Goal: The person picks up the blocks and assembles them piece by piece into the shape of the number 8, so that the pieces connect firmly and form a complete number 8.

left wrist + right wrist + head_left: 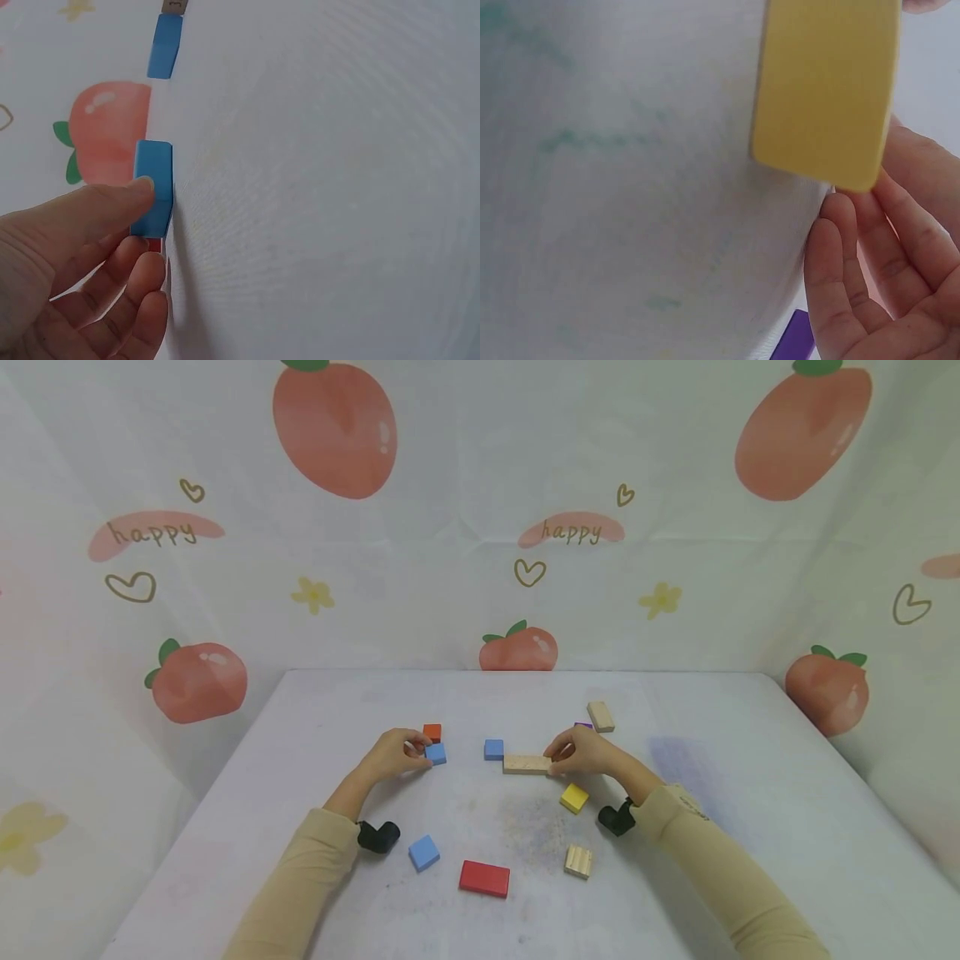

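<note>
In the head view my left hand (pixel 392 755) pinches a blue block (pixel 436 755) between thumb and fingers. Close behind that block is an orange-red block (pixel 432 732). The left wrist view shows the thumb against the face of the held blue block (pixel 154 169). My right hand (pixel 588 753) grips the right end of a long natural-wood block (pixel 527 765) lying on the table. Another blue block (pixel 493 749) is at the wooden block's left end. In the right wrist view a yellow block (pixel 825 90) hides the right fingertips.
Beyond the right hand lie a plain wooden block (pixel 601 717) and a partly hidden purple block (pixel 582 724). Nearer are a yellow block (pixel 574 798), a ridged wooden block (pixel 578 862), a red block (pixel 484 878) and a blue block (pixel 424 852). A printed cloth (pixel 442 593) hangs behind the table.
</note>
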{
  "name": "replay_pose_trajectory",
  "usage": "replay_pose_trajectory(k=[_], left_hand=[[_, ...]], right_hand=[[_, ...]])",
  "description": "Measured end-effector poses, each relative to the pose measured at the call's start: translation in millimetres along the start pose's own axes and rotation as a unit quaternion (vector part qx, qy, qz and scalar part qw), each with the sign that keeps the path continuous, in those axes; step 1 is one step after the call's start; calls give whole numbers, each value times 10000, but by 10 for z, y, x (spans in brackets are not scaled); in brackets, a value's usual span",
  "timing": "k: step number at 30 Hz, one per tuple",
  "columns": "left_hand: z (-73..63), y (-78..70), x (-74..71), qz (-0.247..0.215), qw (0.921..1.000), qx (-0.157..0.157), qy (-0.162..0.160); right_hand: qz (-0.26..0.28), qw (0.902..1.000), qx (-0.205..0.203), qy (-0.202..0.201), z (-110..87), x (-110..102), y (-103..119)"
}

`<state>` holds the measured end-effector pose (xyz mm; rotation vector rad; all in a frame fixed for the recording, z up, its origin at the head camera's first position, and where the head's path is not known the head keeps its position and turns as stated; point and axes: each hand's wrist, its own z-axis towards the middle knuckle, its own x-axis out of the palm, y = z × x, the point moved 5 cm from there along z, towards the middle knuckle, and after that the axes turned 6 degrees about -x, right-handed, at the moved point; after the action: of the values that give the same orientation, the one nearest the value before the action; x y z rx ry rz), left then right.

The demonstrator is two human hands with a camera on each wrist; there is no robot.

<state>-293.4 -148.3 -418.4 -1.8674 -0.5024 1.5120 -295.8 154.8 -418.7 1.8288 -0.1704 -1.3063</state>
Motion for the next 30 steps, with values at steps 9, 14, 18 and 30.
replay_pose_trajectory(k=[9,14,18,30], left_hand=[[17,23,7,38,10000,-9,-62],[11,16,8,-22,10000,-54,-44],[13,14,17,-33,10000,-84,-25],[10,-82,41,-71,9998,167,93]], right_hand=[[31,10000,-77,8,-7,-4,6],[59,10000,-20,19,-6,3,1],[59,9999,88,23,-7,7,10],[31,10000,72,2,-10,5,14]])
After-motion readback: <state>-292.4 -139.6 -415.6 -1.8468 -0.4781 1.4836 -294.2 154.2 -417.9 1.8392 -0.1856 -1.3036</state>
